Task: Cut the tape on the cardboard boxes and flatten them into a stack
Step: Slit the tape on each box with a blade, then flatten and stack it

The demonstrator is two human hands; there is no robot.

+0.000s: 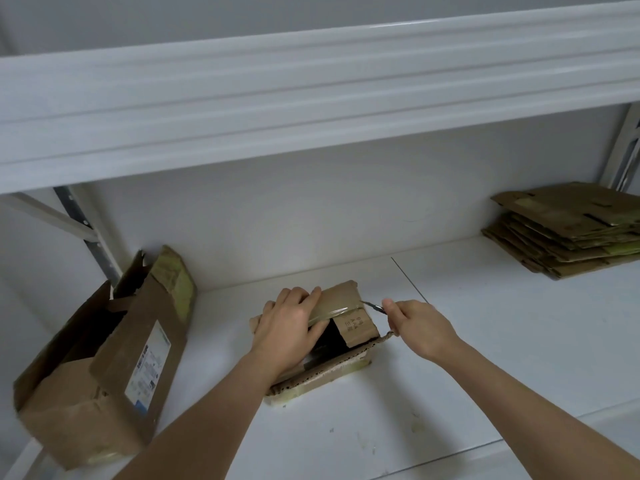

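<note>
Head view showed the left hand (289,323) pressing spread fingers on the small box (349,327) mid-shelf (485,341). Right hand (415,323), just right of it, pinched a blade (373,306) at the tape (332,308). Flattened stack (568,230) lay far right; an opened box (104,368) left.

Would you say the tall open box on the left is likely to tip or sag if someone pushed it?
Probably both. The tall box already leans and stands on a narrow base, so a push could topple it. Its torn flaps and dented walls suggest soft, floppy cardboard. It looks open and perhaps light, though its contents are hidden.
</note>
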